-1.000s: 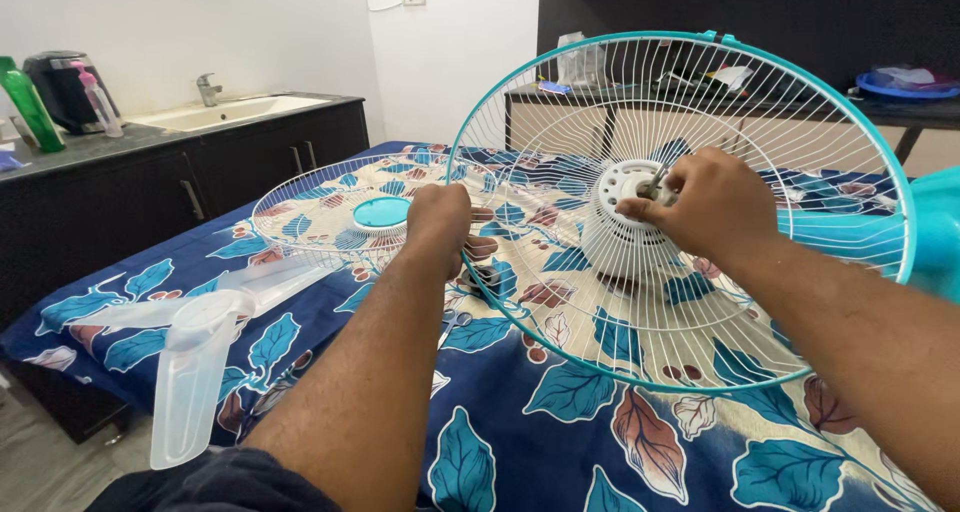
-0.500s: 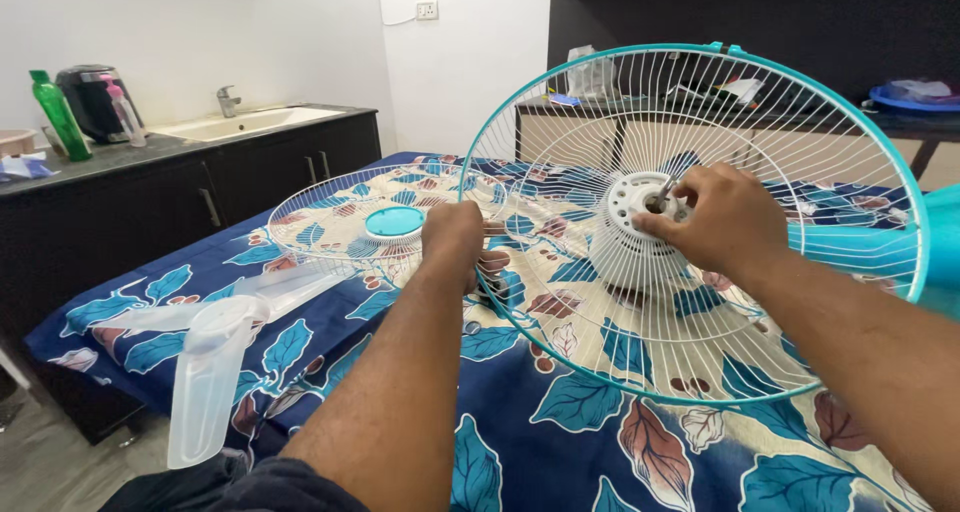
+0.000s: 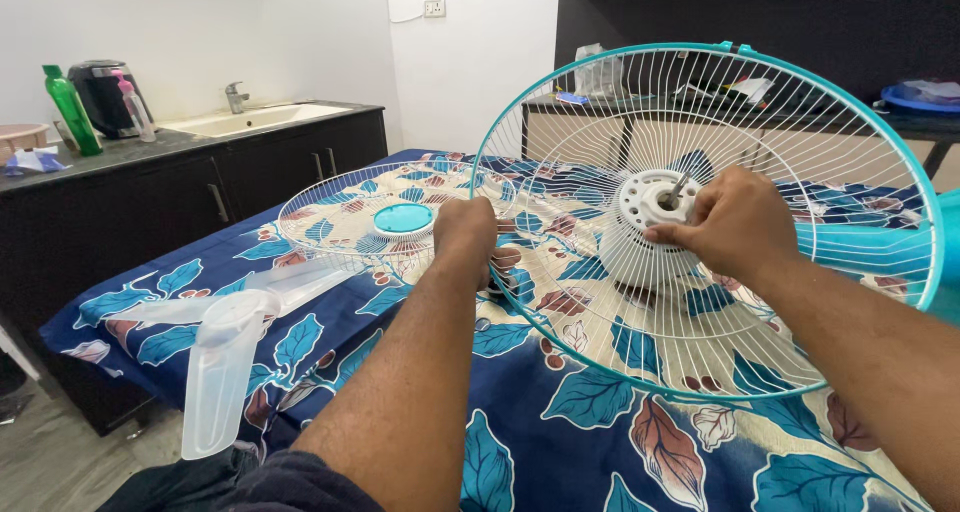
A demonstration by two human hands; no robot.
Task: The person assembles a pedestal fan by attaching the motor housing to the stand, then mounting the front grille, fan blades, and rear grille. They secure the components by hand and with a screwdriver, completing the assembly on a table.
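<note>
Fingers of left hand closed around fan guard rim, right hand fingers pinched at white motor hub.

i see the rear grille standing tilted on the bed, right of the front grille lying flat. the blade lies at the bed's left edge. the counter with the sink runs behind, left.

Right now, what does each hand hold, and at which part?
The left hand grips the rear fan guard at its teal rim. The right hand pinches the white motor hub at its centre.
</note>
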